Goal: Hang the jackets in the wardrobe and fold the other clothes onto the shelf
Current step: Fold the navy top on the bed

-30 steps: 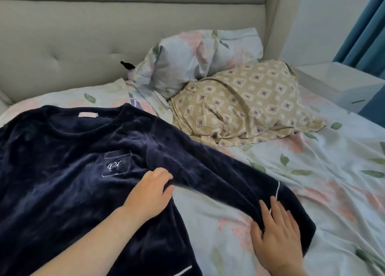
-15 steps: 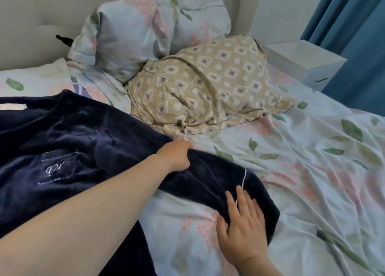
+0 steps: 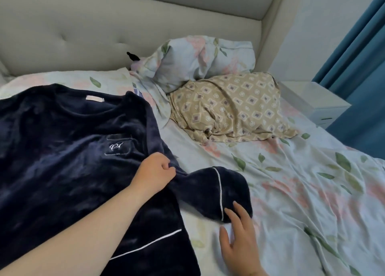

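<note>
A dark navy fleece top [image 3: 62, 150] with white piping and a small chest pocket lies spread face up on the flowery bed sheet [image 3: 302, 192]. Its right sleeve [image 3: 220, 188] runs out toward the lower middle, the cuff bent downward. My left hand [image 3: 154, 175] pinches the sleeve fabric close to the armpit, fingers curled. My right hand [image 3: 239, 236] lies flat with straight fingers, the fingertips touching the cuff's lower edge.
A flowery pillow [image 3: 198, 61] leans on the padded beige headboard [image 3: 125, 32]. A beige diamond-pattern cloth bundle [image 3: 231, 109] lies in front of it. A white bedside cabinet [image 3: 312, 102] and blue curtain [image 3: 358, 57] stand at the right.
My left hand slid back along the sleeve toward the armpit and gathered fabric. The sleeve now bends downward at the cuff. My right hand dropped from on the cuff to its edge.
</note>
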The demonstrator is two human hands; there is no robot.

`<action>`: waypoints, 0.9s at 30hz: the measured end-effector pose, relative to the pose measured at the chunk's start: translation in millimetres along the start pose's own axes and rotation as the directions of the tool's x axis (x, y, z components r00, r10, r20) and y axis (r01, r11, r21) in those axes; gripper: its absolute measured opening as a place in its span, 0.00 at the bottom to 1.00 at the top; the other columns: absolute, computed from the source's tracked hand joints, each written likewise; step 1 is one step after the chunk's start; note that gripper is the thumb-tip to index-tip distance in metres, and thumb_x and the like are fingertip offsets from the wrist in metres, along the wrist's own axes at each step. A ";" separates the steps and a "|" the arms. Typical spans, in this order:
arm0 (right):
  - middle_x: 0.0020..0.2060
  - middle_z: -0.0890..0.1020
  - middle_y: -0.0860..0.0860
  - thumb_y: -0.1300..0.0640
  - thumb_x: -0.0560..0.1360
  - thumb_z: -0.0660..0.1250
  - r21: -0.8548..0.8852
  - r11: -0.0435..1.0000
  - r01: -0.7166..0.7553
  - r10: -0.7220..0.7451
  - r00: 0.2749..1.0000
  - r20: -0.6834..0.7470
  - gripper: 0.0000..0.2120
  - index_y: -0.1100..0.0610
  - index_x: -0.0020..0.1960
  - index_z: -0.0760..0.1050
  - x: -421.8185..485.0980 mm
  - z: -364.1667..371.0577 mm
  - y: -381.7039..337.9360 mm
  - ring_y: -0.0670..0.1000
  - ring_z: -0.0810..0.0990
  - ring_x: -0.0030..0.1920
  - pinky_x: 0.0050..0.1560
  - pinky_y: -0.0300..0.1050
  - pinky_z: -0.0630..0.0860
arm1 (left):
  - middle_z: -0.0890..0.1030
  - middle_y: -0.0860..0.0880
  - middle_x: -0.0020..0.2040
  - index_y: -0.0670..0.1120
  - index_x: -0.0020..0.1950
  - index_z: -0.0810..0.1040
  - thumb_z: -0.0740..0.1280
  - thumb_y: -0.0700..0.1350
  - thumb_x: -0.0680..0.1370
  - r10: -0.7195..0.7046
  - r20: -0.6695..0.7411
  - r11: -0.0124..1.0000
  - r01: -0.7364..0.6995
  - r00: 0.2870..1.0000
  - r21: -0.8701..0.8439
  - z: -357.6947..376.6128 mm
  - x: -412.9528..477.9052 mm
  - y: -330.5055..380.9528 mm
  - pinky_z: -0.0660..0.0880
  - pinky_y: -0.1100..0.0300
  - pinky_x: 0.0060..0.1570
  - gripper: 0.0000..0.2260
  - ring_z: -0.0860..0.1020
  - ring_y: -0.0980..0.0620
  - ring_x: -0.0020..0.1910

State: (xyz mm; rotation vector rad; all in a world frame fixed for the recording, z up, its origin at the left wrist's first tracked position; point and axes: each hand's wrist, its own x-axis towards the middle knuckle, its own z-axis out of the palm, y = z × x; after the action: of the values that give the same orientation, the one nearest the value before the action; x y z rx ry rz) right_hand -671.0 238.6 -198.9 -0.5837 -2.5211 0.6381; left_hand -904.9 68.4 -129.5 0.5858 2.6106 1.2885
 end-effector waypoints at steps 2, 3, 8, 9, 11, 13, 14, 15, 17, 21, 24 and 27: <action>0.68 0.72 0.53 0.62 0.72 0.69 0.156 0.975 -0.157 0.179 0.975 -0.134 0.18 0.59 0.62 0.78 -13.8 -1.0 -12.0 0.53 0.71 0.66 0.67 0.44 0.68 | 0.76 0.54 0.46 0.45 0.34 0.69 0.69 0.37 0.69 -0.096 -0.083 0.995 0.093 0.992 -0.038 -29.9 -16.5 -24.1 0.72 0.61 0.40 0.09 0.75 0.54 0.40; 0.70 0.70 0.52 0.62 0.76 0.68 0.250 0.917 -0.312 0.350 0.928 -0.126 0.17 0.57 0.64 0.76 -13.5 -1.6 -17.4 0.55 0.71 0.67 0.69 0.50 0.68 | 0.75 0.55 0.54 0.49 0.40 0.73 0.69 0.36 0.69 -0.140 -0.093 0.989 0.136 0.986 -0.049 -41.1 -25.7 -34.5 0.70 0.63 0.38 0.09 0.75 0.54 0.42; 0.60 0.80 0.48 0.47 0.83 0.59 0.523 0.462 -0.716 0.501 0.698 0.512 0.16 0.51 0.68 0.73 12.0 -3.6 -53.6 0.53 0.81 0.52 0.50 0.46 0.77 | 0.59 0.44 0.74 0.51 0.70 0.65 0.71 0.42 0.71 -0.579 -0.122 0.811 0.555 0.806 -0.183 -44.7 -81.2 -52.6 0.71 0.58 0.31 0.29 0.75 0.52 0.38; 0.58 0.81 0.49 0.48 0.82 0.61 0.522 0.449 -0.725 0.498 0.689 0.527 0.16 0.52 0.67 0.72 15.8 0.9 -58.0 0.56 0.82 0.52 0.48 0.45 0.77 | 0.68 0.43 0.69 0.47 0.64 0.69 0.71 0.44 0.70 -0.612 -0.089 0.777 0.577 0.786 -0.252 -39.4 -91.7 -46.5 0.74 0.55 0.34 0.24 0.76 0.50 0.38; 0.53 0.81 0.53 0.49 0.81 0.64 0.562 0.355 -0.747 0.579 0.648 0.495 0.17 0.56 0.66 0.70 24.5 7.0 -63.0 0.60 0.81 0.49 0.45 0.48 0.78 | 0.80 0.47 0.53 0.50 0.54 0.71 0.72 0.47 0.68 -0.550 0.087 0.760 0.540 0.831 -0.362 -23.6 -111.4 -35.0 0.79 0.52 0.41 0.18 0.78 0.50 0.39; 0.41 0.79 0.56 0.52 0.80 0.66 0.600 0.087 -0.795 0.658 0.498 0.565 0.16 0.62 0.62 0.72 36.7 6.8 -64.4 0.58 0.77 0.38 0.35 0.46 0.77 | 0.80 0.52 0.48 0.55 0.60 0.68 0.72 0.49 0.70 -0.460 0.233 0.750 0.515 0.857 -0.415 -10.2 -126.1 -22.3 0.77 0.56 0.40 0.21 0.77 0.54 0.38; 0.37 0.76 0.56 0.54 0.80 0.66 0.591 0.001 -0.806 0.663 0.443 0.603 0.14 0.64 0.60 0.74 42.7 4.7 -65.1 0.55 0.75 0.33 0.29 0.42 0.76 | 0.80 0.52 0.50 0.54 0.67 0.66 0.70 0.50 0.71 -0.440 0.271 0.747 0.516 0.856 -0.418 -6.4 -131.6 -17.6 0.77 0.58 0.42 0.27 0.77 0.55 0.40; 0.35 0.75 0.56 0.58 0.81 0.66 0.574 -0.032 -0.818 0.658 0.415 0.628 0.10 0.64 0.58 0.75 50.0 2.7 -66.0 0.51 0.73 0.29 0.24 0.38 0.74 | 0.79 0.51 0.53 0.54 0.73 0.63 0.69 0.51 0.72 -0.432 0.296 0.740 0.523 0.852 -0.424 -4.0 -135.6 -15.2 0.77 0.58 0.45 0.30 0.78 0.55 0.43; 0.34 0.74 0.55 0.64 0.81 0.63 0.545 0.015 -0.838 0.604 0.442 0.663 0.05 0.63 0.56 0.74 60.5 -3.2 -74.9 0.47 0.70 0.24 0.20 0.34 0.69 | 0.79 0.52 0.52 0.52 0.74 0.64 0.67 0.53 0.76 -0.441 0.306 0.728 0.535 0.844 -0.428 -7.9 -142.6 -13.5 0.79 0.59 0.44 0.28 0.78 0.54 0.44; 0.38 0.81 0.56 0.73 0.78 0.58 0.525 0.323 -0.788 0.321 0.613 0.722 0.15 0.61 0.56 0.78 60.7 -30.0 -118.1 0.50 0.79 0.32 0.28 0.38 0.75 | 0.79 0.48 0.53 0.45 0.60 0.74 0.64 0.55 0.80 -0.499 0.272 0.635 0.561 0.823 -0.532 -38.6 -147.5 -18.4 0.79 0.59 0.41 0.16 0.79 0.51 0.46; 0.54 0.81 0.54 0.76 0.69 0.59 0.397 0.734 -0.551 0.126 0.685 0.718 0.20 0.57 0.47 0.83 32.8 -36.2 -135.1 0.52 0.82 0.49 0.45 0.43 0.80 | 0.80 0.41 0.55 0.46 0.62 0.73 0.63 0.62 0.79 -0.576 0.366 0.399 0.642 0.731 -0.655 -60.1 -152.3 -22.4 0.81 0.51 0.43 0.23 0.81 0.43 0.50; 0.55 0.73 0.41 0.71 0.66 0.59 0.123 0.985 -0.123 -0.011 0.664 0.748 0.21 0.49 0.39 0.83 -7.5 -28.5 -133.9 0.44 0.75 0.58 0.57 0.28 0.67 | 0.85 0.42 0.48 0.46 0.58 0.78 0.64 0.68 0.75 -0.559 0.493 0.365 0.732 0.666 -0.575 -61.1 -166.6 -28.4 0.81 0.52 0.38 0.26 0.85 0.42 0.42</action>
State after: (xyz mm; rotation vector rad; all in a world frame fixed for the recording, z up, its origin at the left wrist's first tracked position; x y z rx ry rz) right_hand -687.5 136.9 -108.5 -0.3743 -3.1577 1.3264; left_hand -780.9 -61.1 -117.8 -0.4330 1.5374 1.6383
